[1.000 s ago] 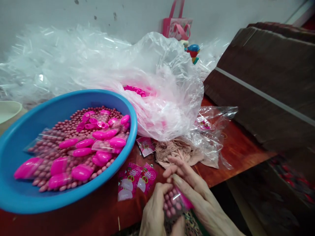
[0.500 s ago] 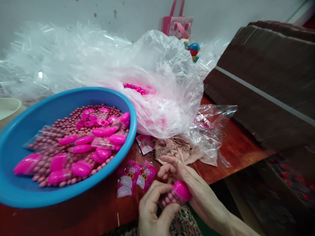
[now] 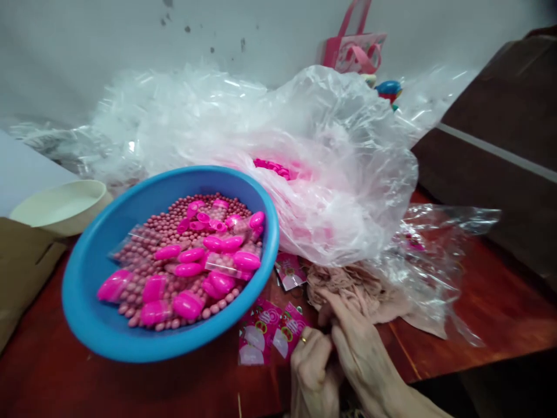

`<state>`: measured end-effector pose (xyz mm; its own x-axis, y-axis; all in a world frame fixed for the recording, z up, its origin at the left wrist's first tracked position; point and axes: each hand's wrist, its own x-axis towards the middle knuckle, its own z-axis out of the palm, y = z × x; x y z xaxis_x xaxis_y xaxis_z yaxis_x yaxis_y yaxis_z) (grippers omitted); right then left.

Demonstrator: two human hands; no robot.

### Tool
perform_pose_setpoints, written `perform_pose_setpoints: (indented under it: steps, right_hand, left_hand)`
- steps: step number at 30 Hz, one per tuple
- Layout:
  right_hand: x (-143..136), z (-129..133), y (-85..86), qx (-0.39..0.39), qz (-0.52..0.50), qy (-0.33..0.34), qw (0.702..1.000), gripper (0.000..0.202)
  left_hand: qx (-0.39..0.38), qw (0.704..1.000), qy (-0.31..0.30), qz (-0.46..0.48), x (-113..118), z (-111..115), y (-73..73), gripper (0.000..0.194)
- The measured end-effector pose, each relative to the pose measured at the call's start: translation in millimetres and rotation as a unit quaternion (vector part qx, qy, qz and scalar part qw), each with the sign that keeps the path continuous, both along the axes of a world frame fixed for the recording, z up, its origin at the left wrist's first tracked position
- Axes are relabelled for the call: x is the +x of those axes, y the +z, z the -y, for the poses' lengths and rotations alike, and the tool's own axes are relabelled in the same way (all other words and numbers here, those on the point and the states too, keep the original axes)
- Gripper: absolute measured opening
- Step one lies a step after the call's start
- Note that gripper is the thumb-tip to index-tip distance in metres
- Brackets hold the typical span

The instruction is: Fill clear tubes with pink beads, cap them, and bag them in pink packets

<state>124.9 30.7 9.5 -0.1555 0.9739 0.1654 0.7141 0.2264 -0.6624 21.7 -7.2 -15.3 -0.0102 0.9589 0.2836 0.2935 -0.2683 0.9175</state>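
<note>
My left hand [image 3: 315, 371], a ring on one finger, is closed in front of me near the table's front edge. Against it presses my right hand [image 3: 359, 342], its fingers bent and together. Whatever lies between them is hidden by the fingers. Left of my hands stands a blue basin [image 3: 169, 345] of dusty-pink beads [image 3: 174, 219], with clear containers that have bright pink caps [image 3: 188, 305] lying on top. Printed pink cards [image 3: 257, 334] rest between basin and hands. A crumpled beige cloth [image 3: 348, 284] lies just beyond my right hand.
A big clear plastic bag [image 3: 348, 203] with pink pieces stands behind the cloth. Thin clear plastic [image 3: 439, 255] lies to the right, before a strapped brown stack [image 3: 500, 191]. At the left are a cream bowl [image 3: 61, 203] and cardboard [image 3: 21, 273].
The view has swung left, so things sit further right. My hands have turned and come together, and the pink-capped container of beads held in my left hand has gone out of sight.
</note>
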Motion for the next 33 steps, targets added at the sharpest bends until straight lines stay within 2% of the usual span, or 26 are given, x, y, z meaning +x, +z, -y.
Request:
perform_pose_setpoints:
  steps: [4, 7, 11, 13, 15, 17, 18, 19, 21, 22, 24, 26, 28, 30, 31, 33]
  right_hand:
    - [-4, -7, -6.4, 0.006, 0.012, 0.004, 1.0, 0.046]
    - [-2, -10, -6.2, -0.008, 0.016, 0.01, 1.0, 0.043]
    - [-5, -13, 5.8, -0.07, 0.015, 0.001, 0.997, 0.034]
    - [-9, -13, 15.7, -0.108, 0.004, -0.019, 0.994, 0.029]
    - [-11, -12, 27.1, -0.131, -0.012, -0.044, 0.99, 0.039]
    - [-8, -6, 40.0, -0.159, -0.044, -0.052, 0.985, 0.047]
    - [-6, -2, 46.6, -0.186, -0.064, -0.044, 0.979, 0.047]
    - [-2, 2, 53.0, -0.216, -0.078, -0.026, 0.973, 0.045]
    - [7, 11, 63.1, -0.246, -0.073, 0.029, 0.966, 0.049]
    - [10, 14, 65.9, -0.235, -0.055, 0.065, 0.968, 0.053]
    - [16, 17, 65.1, -0.167, -0.006, 0.136, 0.976, 0.054]
    - [20, 18, 55.1, -0.083, 0.037, 0.186, 0.978, 0.046]
    - [22, 18, 38.7, 0.007, 0.096, 0.191, 0.977, 0.037]
    - [24, 20, 21.7, 0.084, 0.144, 0.163, 0.972, 0.03]
    - [26, 22, 15.0, 0.094, 0.148, 0.149, 0.973, 0.029]
    - [28, 24, 7.3, 0.042, 0.135, 0.129, 0.982, 0.029]
  left_hand:
    - [-0.022, 0.999, 0.032, -0.008, 3, -2, -1.1, 0.023]
    - [-0.04, 0.999, 0.032, 0.011, 3, -1, -1.2, 0.023]
    - [-0.073, 0.995, 0.016, 0.059, -1, 2, -1.1, 0.017]
    - [-0.115, 0.988, -0.002, 0.1, -7, 1, 3.5, 0.013]
    - [-0.208, 0.959, -0.027, 0.192, -13, -1, 13.9, 0.01]
    - [-0.306, 0.902, -0.034, 0.304, -20, -4, 28.8, 0.019]
    - [-0.322, 0.885, -0.022, 0.337, -23, -5, 36.7, 0.022]
    - [-0.321, 0.88, -0.006, 0.351, -26, -6, 43.8, 0.024]
    - [-0.301, 0.888, 0.016, 0.346, -31, -4, 53.5, 0.022]
    - [-0.294, 0.896, 0.021, 0.333, -32, -2, 55.2, 0.021]
    - [-0.285, 0.912, 0.028, 0.293, -35, 2, 52.5, 0.019]
    - [-0.261, 0.936, 0.021, 0.237, -36, 4, 44.6, 0.017]
    - [-0.198, 0.968, -0.006, 0.154, -35, 4, 35.8, 0.01]
    - [-0.127, 0.988, -0.038, 0.074, -32, 2, 29.4, 0.007]
    - [-0.097, 0.993, -0.048, 0.046, -30, 1, 27.3, 0.009]
    - [-0.053, 0.996, -0.062, 0.021, -25, 0, 24.3, 0.009]
